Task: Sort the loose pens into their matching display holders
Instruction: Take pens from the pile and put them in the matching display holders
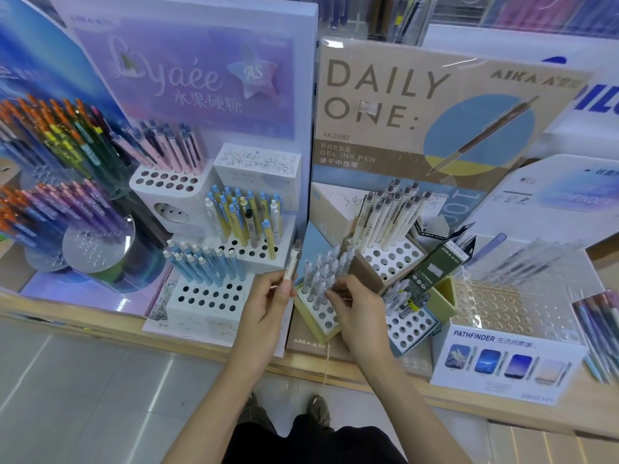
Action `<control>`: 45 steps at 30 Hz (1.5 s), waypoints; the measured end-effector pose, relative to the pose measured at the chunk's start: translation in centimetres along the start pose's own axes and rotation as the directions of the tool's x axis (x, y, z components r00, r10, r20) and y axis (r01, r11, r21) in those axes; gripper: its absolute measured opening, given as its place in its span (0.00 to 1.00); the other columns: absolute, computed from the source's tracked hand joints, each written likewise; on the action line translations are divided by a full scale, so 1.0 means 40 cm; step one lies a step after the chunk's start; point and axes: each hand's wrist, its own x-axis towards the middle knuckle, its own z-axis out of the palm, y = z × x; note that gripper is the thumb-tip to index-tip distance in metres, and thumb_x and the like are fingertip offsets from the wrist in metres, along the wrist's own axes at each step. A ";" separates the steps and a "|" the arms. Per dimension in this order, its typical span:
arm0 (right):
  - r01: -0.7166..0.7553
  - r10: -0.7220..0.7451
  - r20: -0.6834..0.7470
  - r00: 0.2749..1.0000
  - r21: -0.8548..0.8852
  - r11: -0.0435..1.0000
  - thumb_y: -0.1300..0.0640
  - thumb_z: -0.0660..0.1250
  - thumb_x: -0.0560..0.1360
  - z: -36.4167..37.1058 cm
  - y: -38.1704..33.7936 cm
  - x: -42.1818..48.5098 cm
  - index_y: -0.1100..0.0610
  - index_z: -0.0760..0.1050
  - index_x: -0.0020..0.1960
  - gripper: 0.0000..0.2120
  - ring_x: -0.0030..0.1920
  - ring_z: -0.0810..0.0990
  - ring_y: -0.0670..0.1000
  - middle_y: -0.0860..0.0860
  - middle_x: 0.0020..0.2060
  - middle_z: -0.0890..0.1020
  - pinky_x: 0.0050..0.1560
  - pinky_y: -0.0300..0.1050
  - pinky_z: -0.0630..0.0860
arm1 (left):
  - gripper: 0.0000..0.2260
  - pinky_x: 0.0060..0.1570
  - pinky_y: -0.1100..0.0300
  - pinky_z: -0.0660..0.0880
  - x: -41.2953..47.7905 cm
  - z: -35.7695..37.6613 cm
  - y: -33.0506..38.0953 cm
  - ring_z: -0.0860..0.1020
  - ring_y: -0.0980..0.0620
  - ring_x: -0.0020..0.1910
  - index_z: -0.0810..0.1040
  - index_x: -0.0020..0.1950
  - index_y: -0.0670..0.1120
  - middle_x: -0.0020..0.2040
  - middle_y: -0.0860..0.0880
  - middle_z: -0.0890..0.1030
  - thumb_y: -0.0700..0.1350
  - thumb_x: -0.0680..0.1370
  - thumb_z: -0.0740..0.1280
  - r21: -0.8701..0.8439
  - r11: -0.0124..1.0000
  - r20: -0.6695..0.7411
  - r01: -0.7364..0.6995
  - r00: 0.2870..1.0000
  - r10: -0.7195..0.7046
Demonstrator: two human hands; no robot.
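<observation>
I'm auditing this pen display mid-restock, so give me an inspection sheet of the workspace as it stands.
Surface: wooden shelf, crowded with displays.
Job's things: cream pen out of any holder; grey pens standing in yellow-sided holder; many holes unfilled.
Clutter: dark green box leaning among holders.
Grippers: left hand holds the cream pen upright; right hand pinches the grey pens.
Cables: thin cord hanging off the shelf edge.
Surroundings: "DAILY ONE" board behind; tiled floor below.

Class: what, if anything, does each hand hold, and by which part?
The left hand pinches a cream pen by its lower end. The right hand touches the grey pens standing in their holder; whether it grips one cannot be told.
</observation>
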 end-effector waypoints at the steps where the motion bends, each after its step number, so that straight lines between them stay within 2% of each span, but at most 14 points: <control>1: -0.002 0.002 0.007 1.000 0.000 1.000 0.62 0.70 0.75 -0.001 -0.002 0.001 0.59 0.77 0.48 0.03 0.37 0.76 0.39 0.44 0.37 0.78 0.38 0.32 0.73 | 0.10 0.46 0.75 0.69 0.000 0.002 0.002 0.77 0.64 0.46 0.77 0.52 0.54 0.46 0.52 0.79 0.53 0.76 0.60 -0.002 1.000 -0.002 -0.002 1.000 0.002; 5: -0.038 0.040 0.060 0.997 -0.042 0.998 0.61 0.70 0.75 -0.014 -0.015 0.000 0.59 0.77 0.51 0.06 0.42 0.78 0.46 0.47 0.41 0.78 0.45 0.42 0.76 | 0.12 0.47 0.74 0.69 0.000 0.013 0.013 0.77 0.63 0.47 0.78 0.54 0.54 0.46 0.53 0.79 0.53 0.75 0.61 -0.002 1.000 -0.008 -0.004 1.000 0.004; 9: -0.001 0.000 -0.009 1.000 -0.057 0.998 0.61 0.69 0.75 -0.053 -0.049 -0.021 0.56 0.73 0.60 0.14 0.52 0.74 0.44 0.44 0.51 0.72 0.51 0.29 0.66 | 0.11 0.47 0.70 0.72 0.005 0.019 0.028 0.79 0.58 0.47 0.80 0.52 0.54 0.45 0.51 0.82 0.53 0.73 0.64 -0.043 0.999 -0.001 0.005 1.000 -0.005; 11: 0.031 -0.022 -0.087 0.996 0.099 0.995 0.54 0.68 0.76 -0.084 -0.092 -0.026 0.53 0.74 0.58 0.12 0.49 0.75 0.41 0.43 0.48 0.74 0.49 0.29 0.68 | 0.10 0.47 0.68 0.73 0.009 0.025 0.043 0.80 0.56 0.46 0.81 0.51 0.54 0.43 0.52 0.83 0.52 0.72 0.65 -0.045 0.999 0.015 -0.014 1.000 0.015; 14: -0.002 0.022 -0.048 0.999 0.378 0.926 0.48 0.67 0.74 -0.128 -0.154 -0.010 0.49 0.77 0.57 0.12 0.45 0.78 0.43 0.42 0.45 0.79 0.44 0.31 0.72 | 0.06 0.43 0.69 0.73 0.018 0.044 0.073 0.79 0.58 0.43 0.82 0.46 0.60 0.42 0.55 0.82 0.50 0.72 0.66 -0.040 0.996 0.097 -0.076 0.992 0.079; 19: -0.061 0.026 0.065 0.998 0.617 0.785 0.62 0.68 0.76 -0.188 -0.176 0.017 0.54 0.80 0.51 0.07 0.35 0.77 0.44 0.46 0.34 0.80 0.37 0.35 0.74 | 0.09 0.45 0.69 0.70 0.039 0.078 0.114 0.76 0.60 0.41 0.80 0.49 0.51 0.40 0.51 0.76 0.48 0.77 0.61 0.027 0.981 0.326 -0.192 0.929 0.173; 22: -0.042 0.067 -0.013 0.998 0.653 0.756 0.64 0.70 0.73 -0.234 -0.159 0.027 0.59 0.80 0.43 0.02 0.32 0.78 0.45 0.52 0.33 0.81 0.35 0.37 0.76 | 0.10 0.49 0.69 0.70 0.062 0.098 0.131 0.75 0.60 0.47 0.78 0.52 0.52 0.47 0.51 0.75 0.50 0.77 0.59 0.108 0.966 0.416 -0.233 0.894 0.169; 27: 0.043 0.101 -0.301 0.948 0.438 0.898 0.59 0.72 0.73 -0.299 -0.127 0.069 0.52 0.78 0.42 0.04 0.34 0.81 0.49 0.53 0.33 0.80 0.37 0.36 0.77 | 0.15 0.59 0.80 0.58 0.133 0.128 0.157 0.66 0.75 0.59 0.71 0.65 0.52 0.60 0.58 0.69 0.43 0.78 0.65 0.277 0.881 0.289 -0.383 0.908 0.304; 31: 0.026 0.092 -0.320 0.943 0.346 0.938 0.58 0.71 0.74 -0.291 -0.108 0.095 0.48 0.77 0.44 0.06 0.39 0.81 0.53 0.53 0.36 0.81 0.40 0.37 0.76 | 0.22 0.62 0.81 0.49 0.184 0.155 0.161 0.53 0.77 0.66 0.62 0.71 0.54 0.71 0.60 0.59 0.42 0.80 0.63 0.369 0.794 0.347 -0.482 0.864 0.364; 33: 0.016 0.099 -0.316 0.944 0.342 0.940 0.58 0.71 0.74 -0.279 -0.104 0.101 0.46 0.77 0.45 0.07 0.42 0.82 0.54 0.52 0.37 0.81 0.45 0.45 0.79 | 0.23 0.63 0.81 0.49 0.195 0.170 0.155 0.52 0.75 0.68 0.59 0.72 0.56 0.73 0.59 0.57 0.43 0.80 0.62 0.343 0.801 0.373 -0.490 0.854 0.363; 36: 0.008 0.105 -0.317 0.943 0.336 0.942 0.57 0.71 0.74 -0.267 -0.099 0.107 0.51 0.78 0.48 0.05 0.43 0.82 0.54 0.52 0.39 0.82 0.49 0.54 0.79 | 0.23 0.65 0.78 0.53 0.200 0.185 0.139 0.57 0.72 0.70 0.59 0.72 0.56 0.72 0.59 0.62 0.43 0.81 0.62 0.293 0.824 0.362 -0.485 0.854 0.374; 38: 0.005 0.103 -0.324 0.940 0.316 0.949 0.57 0.71 0.74 -0.264 -0.098 0.109 0.55 0.79 0.50 0.06 0.43 0.82 0.53 0.52 0.39 0.82 0.49 0.54 0.79 | 0.22 0.63 0.77 0.58 0.202 0.188 0.131 0.62 0.71 0.67 0.60 0.71 0.59 0.68 0.66 0.64 0.44 0.81 0.62 0.259 0.846 0.339 -0.466 0.864 0.373; 41: 0.000 0.101 -0.328 0.939 0.293 0.956 0.57 0.70 0.74 -0.260 -0.098 0.107 0.50 0.79 0.48 0.04 0.40 0.82 0.51 0.52 0.36 0.81 0.47 0.54 0.79 | 0.21 0.62 0.73 0.64 0.212 0.185 0.130 0.67 0.70 0.64 0.62 0.68 0.65 0.64 0.71 0.67 0.47 0.80 0.63 0.269 0.856 0.320 -0.442 0.879 0.354; 45: -0.021 0.112 -0.329 0.938 0.267 0.963 0.58 0.70 0.75 -0.251 -0.098 0.108 0.52 0.79 0.50 0.05 0.41 0.82 0.51 0.52 0.38 0.82 0.47 0.53 0.79 | 0.18 0.58 0.67 0.70 0.225 0.182 0.134 0.73 0.66 0.59 0.68 0.67 0.59 0.60 0.63 0.74 0.48 0.78 0.66 0.338 0.820 0.290 -0.461 0.880 0.376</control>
